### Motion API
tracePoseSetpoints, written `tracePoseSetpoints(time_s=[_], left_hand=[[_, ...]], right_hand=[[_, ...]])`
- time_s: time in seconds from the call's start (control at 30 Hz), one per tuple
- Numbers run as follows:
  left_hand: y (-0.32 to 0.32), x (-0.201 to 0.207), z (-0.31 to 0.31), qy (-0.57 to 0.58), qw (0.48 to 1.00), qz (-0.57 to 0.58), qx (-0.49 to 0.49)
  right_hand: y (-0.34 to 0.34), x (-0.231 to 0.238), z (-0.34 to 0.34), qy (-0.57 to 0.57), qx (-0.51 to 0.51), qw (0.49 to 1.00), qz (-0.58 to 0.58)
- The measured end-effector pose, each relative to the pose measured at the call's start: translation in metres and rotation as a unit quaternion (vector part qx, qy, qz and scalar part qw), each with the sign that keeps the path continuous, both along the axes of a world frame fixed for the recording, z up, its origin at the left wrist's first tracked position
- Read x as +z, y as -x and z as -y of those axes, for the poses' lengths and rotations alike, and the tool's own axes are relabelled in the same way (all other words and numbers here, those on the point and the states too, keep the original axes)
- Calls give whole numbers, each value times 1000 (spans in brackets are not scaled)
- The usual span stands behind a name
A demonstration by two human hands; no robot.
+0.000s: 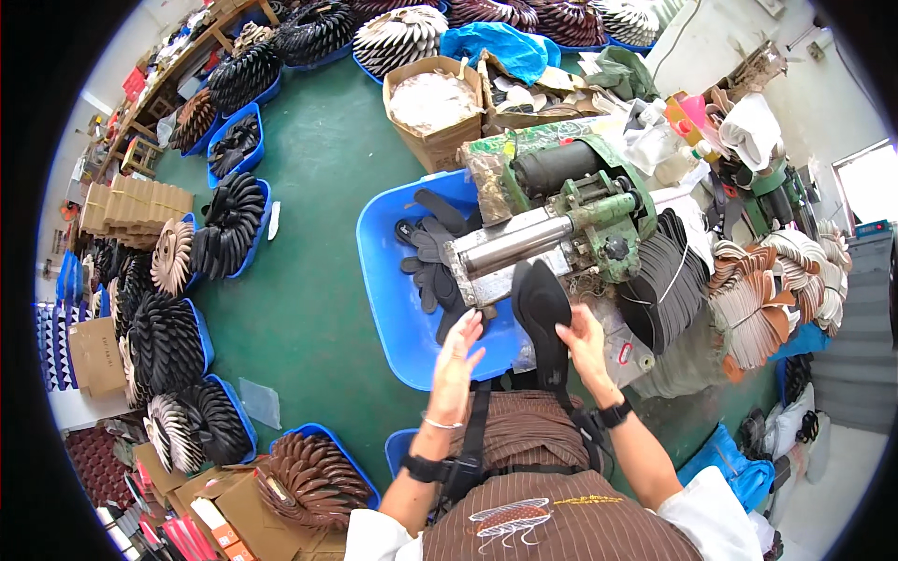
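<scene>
My right hand [586, 344] grips the edge of a black insole [543, 313], which stands upright in front of my apron; a second toe edge shows behind it. To its left, my left hand [456, 363] is raised with its fingers apart and holds nothing. Just beyond both hands is a green machine [617, 224] with shiny metal rollers [519, 243]. A big blue tub [398, 341] sits under the machine's left end, with several black insoles [435, 243] lying loose in it.
A bundle of dark insoles [666, 280] tied with white string lies right of the machine, beside stacks of tan and white insoles [758, 309]. Beyond stands an open cardboard box [435, 140]. Several blue tubs with fanned insoles [229, 224] line the green floor [313, 280] at left.
</scene>
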State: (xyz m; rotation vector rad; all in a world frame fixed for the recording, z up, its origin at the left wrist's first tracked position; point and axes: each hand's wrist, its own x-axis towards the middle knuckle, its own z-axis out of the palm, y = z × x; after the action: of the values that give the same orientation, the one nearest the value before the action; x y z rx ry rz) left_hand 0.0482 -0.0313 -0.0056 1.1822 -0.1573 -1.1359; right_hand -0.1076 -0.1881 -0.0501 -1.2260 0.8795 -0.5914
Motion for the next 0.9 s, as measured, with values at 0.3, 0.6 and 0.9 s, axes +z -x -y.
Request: tracePoseSetpoints(time_s=[0.3, 0.6, 0.9], left_hand=[[-43, 223, 0, 544, 830, -16, -120], [-28, 253, 14, 556, 804, -83, -194], [0, 242, 45, 580, 796, 6, -174]], right_hand=[[-5, 21, -15, -115, 68, 990, -45], [4, 14, -3, -12, 149, 983, -109], [197, -3, 174, 264, -77, 906, -322]])
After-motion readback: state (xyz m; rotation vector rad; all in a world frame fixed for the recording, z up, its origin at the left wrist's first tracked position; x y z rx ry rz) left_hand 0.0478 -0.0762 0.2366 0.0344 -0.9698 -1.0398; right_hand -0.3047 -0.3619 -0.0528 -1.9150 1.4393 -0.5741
